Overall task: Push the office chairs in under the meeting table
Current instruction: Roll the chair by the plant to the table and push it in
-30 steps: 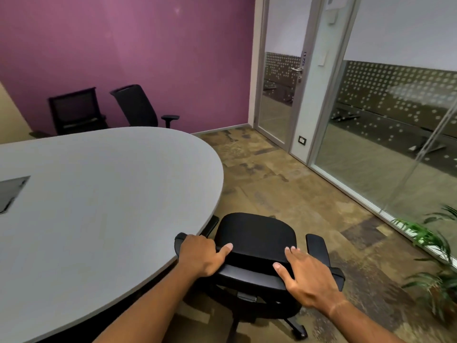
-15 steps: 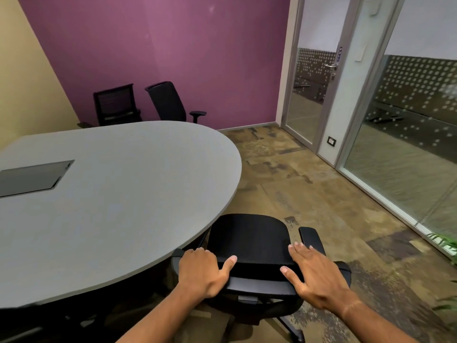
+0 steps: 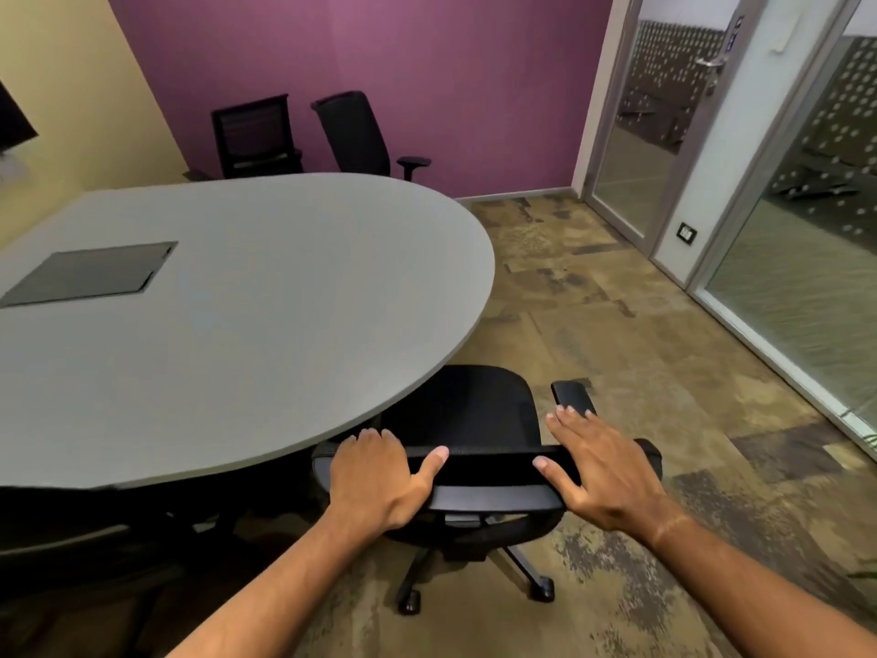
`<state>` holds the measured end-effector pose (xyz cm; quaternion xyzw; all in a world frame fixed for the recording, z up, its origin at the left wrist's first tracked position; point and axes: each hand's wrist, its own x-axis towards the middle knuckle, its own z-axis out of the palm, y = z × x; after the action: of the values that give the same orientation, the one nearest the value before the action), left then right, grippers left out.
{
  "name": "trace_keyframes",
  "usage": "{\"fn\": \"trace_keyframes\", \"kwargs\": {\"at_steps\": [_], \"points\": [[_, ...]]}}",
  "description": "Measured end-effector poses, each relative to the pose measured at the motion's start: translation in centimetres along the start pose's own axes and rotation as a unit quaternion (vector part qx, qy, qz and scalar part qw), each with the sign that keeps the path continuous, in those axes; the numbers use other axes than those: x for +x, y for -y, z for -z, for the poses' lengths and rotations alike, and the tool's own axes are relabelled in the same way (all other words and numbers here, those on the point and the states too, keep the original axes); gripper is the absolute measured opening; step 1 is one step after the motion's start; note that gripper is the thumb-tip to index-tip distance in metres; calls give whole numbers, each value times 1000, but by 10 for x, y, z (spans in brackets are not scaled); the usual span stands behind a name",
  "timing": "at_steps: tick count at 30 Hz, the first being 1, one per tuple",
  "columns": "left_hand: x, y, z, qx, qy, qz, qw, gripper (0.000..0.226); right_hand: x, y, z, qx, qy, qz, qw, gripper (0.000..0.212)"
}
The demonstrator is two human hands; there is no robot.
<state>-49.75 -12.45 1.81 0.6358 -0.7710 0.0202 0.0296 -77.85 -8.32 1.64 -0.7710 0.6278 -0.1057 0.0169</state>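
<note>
left hand (image 3: 379, 472): fingers curled over top of black chair (image 3: 467, 415) backrest, gripping it | right hand (image 3: 600, 467): fingers spread flat on backrest's right end | chair: seat partly under grey table (image 3: 228, 301) rounded end

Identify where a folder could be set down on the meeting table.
Most of the grey table top is bare, from the metal hatch to the rounded end. Crowded only at the near edge, where left hand grips the chair back.
</note>
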Motion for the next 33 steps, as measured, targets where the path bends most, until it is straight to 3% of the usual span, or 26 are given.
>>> {"fn": "trace_keyframes", "kwargs": {"at_steps": [12, 23, 33], "points": [[2, 19, -1, -11, 13, 45, 999, 90, 35, 10, -5, -5, -1, 51, 999, 75], [11, 24, -5, -38, 43, 102, 993, 113, 71, 3, -11, -13, 5, 88, 996, 72], [29, 28, -7, -55, 67, 161, 983, 116, 116, -1, -16, -10, -8, 100, 995, 78]]}}
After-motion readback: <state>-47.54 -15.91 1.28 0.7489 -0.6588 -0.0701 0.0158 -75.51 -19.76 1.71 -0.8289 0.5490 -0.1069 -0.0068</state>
